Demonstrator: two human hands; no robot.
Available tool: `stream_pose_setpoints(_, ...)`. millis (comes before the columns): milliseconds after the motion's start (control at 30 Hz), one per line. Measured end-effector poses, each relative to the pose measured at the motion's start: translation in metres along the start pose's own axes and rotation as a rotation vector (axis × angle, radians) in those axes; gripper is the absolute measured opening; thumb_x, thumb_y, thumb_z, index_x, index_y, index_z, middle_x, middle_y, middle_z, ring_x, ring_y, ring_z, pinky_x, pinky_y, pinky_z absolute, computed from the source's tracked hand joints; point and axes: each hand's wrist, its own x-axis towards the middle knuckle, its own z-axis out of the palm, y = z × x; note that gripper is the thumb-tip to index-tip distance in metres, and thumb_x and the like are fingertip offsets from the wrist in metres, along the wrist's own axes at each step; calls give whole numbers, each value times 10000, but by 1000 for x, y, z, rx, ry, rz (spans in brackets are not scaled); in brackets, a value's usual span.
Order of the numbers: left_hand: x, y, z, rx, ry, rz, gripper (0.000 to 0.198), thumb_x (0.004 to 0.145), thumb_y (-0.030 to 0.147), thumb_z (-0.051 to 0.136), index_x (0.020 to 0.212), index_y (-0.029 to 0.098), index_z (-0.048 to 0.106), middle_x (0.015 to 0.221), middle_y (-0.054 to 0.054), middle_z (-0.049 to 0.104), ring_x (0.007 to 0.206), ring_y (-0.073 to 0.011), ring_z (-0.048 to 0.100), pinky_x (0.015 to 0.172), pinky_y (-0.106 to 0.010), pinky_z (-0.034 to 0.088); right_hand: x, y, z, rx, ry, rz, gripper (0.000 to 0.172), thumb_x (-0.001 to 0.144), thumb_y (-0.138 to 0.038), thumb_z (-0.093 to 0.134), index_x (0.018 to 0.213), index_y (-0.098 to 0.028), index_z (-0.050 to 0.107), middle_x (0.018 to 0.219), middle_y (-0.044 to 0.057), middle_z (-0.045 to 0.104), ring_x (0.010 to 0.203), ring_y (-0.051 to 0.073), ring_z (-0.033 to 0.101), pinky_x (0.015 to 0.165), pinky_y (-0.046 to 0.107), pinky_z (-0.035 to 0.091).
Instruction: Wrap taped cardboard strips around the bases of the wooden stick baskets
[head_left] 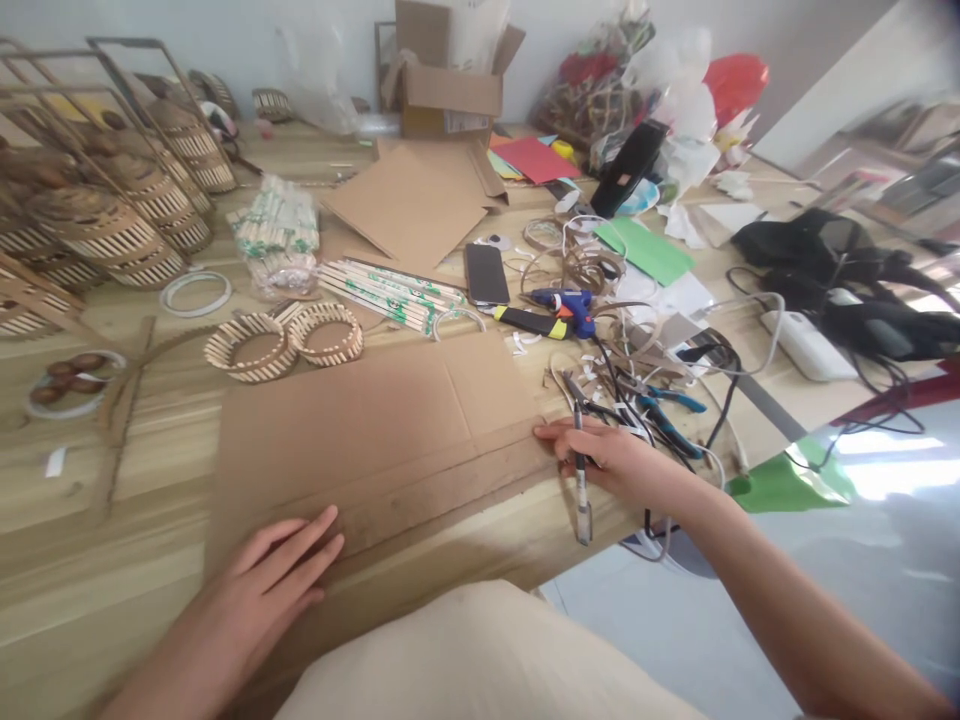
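A brown cardboard sheet lies on the wooden table before me, with a narrow cardboard strip along its near side. My left hand rests on the near left part of the cardboard, fingers spread. At the strip's right end, my right hand holds a pen between its fingers, while the fingertips touch the cardboard edge. Two rings of short wooden sticks stand just beyond the sheet.
Beyond the sheet lie a phone, a blue glue gun, a cutter and wrapped chopsticks. Pliers and tangled cables are on the right. Stick baskets stand at the left. A cardboard box is at the back.
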Motion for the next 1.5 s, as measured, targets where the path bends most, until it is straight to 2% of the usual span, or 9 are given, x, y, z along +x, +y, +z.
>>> stream_pose_setpoints(133,3,3,1,18,-40,9,339,1017,330,442,1292,312,639,1348,-23,650,1072,-219,631,879,-332,573,0,1,0,-43,-16,2,210,790,-62,484,797,-242,590,1362,80,630,1291,231,553,997,389,499)
stream_pose_setpoints(333,20,10,-12,110,8,44,331,1027,255,415,1228,201,673,1332,-68,658,1082,-225,598,879,-338,570,7,5,-3,-80,-14,-6,222,775,-59,458,808,-242,581,1352,107,631,1297,249,548,982,400,512)
stream_pose_setpoints(467,23,8,-17,93,-9,49,323,1019,263,436,1242,232,669,1326,-48,664,1063,-212,607,878,-329,572,11,6,-5,-76,3,-7,239,764,-62,468,842,-248,597,1334,80,643,1261,233,574,967,379,516)
stream_pose_setpoints(600,21,2,-13,18,-19,33,338,1019,294,438,1271,265,661,1336,-50,657,1057,-211,609,879,-331,570,11,5,-8,-29,18,-6,262,763,-72,464,880,-247,620,1320,61,655,1239,214,589,970,359,506)
stream_pose_setpoints(800,22,-7,-11,-5,12,75,361,998,167,425,1230,264,685,1303,-20,679,1021,-182,609,842,-252,558,13,14,-10,31,3,-38,399,636,-9,407,890,-234,615,1288,46,673,1191,187,615,905,317,514)
stream_pose_setpoints(967,24,-6,-17,104,-14,140,370,981,107,412,1194,202,700,1289,-39,685,1004,-185,608,853,-260,544,14,14,-8,24,22,-41,362,640,-7,423,850,-234,612,1255,44,689,1201,202,607,911,326,498)
stream_pose_setpoints(1167,24,-3,-23,111,-25,127,393,1003,149,363,1179,225,706,1276,-34,691,1014,-188,610,845,-289,559,15,8,-8,-9,16,-20,329,668,-30,442,848,-247,613,1256,20,693,1189,207,606,926,335,489)
stream_pose_setpoints(1500,22,-5,-21,144,-12,160,398,992,124,359,1169,204,707,1268,-42,696,1000,-199,618,853,-300,540,16,16,-11,33,-23,-17,345,667,-43,419,877,-246,603,1260,27,685,1214,186,602,947,318,492)
